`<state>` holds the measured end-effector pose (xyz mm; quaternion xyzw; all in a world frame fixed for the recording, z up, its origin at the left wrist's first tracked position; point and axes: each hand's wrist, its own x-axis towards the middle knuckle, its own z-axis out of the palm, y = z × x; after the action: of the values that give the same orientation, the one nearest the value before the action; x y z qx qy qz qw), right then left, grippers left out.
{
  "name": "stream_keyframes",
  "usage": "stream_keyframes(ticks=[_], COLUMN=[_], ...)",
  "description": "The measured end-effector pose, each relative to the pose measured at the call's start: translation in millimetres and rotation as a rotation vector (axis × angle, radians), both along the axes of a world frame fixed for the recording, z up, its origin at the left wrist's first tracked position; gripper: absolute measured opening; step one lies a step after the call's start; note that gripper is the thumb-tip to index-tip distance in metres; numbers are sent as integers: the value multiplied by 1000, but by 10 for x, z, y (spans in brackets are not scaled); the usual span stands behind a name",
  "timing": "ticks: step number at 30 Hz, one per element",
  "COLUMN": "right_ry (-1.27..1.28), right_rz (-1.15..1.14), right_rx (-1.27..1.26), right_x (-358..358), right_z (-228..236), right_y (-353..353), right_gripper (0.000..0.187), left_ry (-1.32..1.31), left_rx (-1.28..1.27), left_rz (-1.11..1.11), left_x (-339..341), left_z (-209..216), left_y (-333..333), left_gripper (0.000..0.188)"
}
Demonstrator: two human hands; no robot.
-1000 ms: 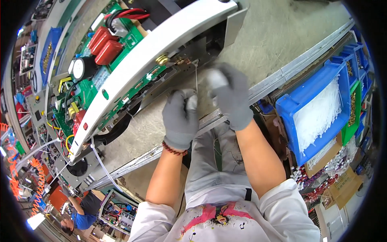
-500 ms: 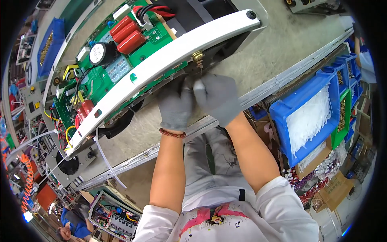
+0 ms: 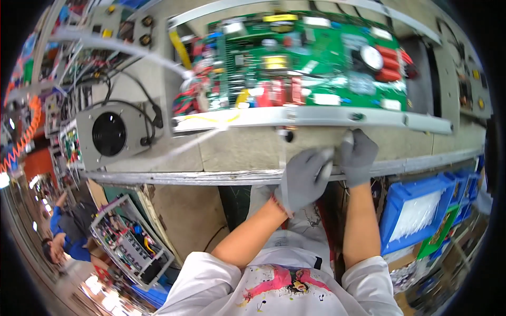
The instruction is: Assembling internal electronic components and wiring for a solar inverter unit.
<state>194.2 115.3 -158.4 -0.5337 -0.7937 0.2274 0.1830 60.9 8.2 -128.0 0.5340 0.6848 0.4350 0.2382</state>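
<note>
My left hand [image 3: 305, 176], in a grey glove, is over the front edge of the bench with its fingers curled. Close to its right is my right hand [image 3: 359, 155], gloved alike, with its fingers bent in. Blur hides what either one holds, if anything. Just beyond both hands lies a metal-framed chassis [image 3: 247, 117] carrying a green circuit board [image 3: 329, 81] with red capacitors [image 3: 388, 64] and a round white-topped part [image 3: 371, 58]. Neither hand touches the frame. White cable ties [image 3: 197, 142] stick out at the chassis's left end.
A grey box with a round black fan [image 3: 109, 134] stands left on the bench [image 3: 226, 155]. Lower right, a blue bin [image 3: 392, 210] holds white strips, beside a green bin [image 3: 440, 231]. Another open chassis [image 3: 132, 242] is lower left, near a person in blue [image 3: 66, 231].
The view has swung, so the chassis now lies nearly level across the top. Both hands have come away from beneath its side rail and sit nearer the bench edge.
</note>
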Motion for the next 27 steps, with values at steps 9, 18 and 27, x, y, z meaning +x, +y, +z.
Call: stream_keyframes(ticks=[9,18,27], right_ry=[20,-266,-345], right_rz=[160,194,73], right_rx=[-116,-3,-54], right_x=[454,-267,31], right_z=[-315,-423,549], right_y=[-212,-470,-88], right_gripper=[30,25,28], left_ry=[-230,-192,-241], left_rx=[-56,1,-16], left_rz=[710,105,-107], left_x=[-1757,-2591,-2629], left_z=[251,152,74], left_y=[-770,18,111], left_gripper=[20,27,34])
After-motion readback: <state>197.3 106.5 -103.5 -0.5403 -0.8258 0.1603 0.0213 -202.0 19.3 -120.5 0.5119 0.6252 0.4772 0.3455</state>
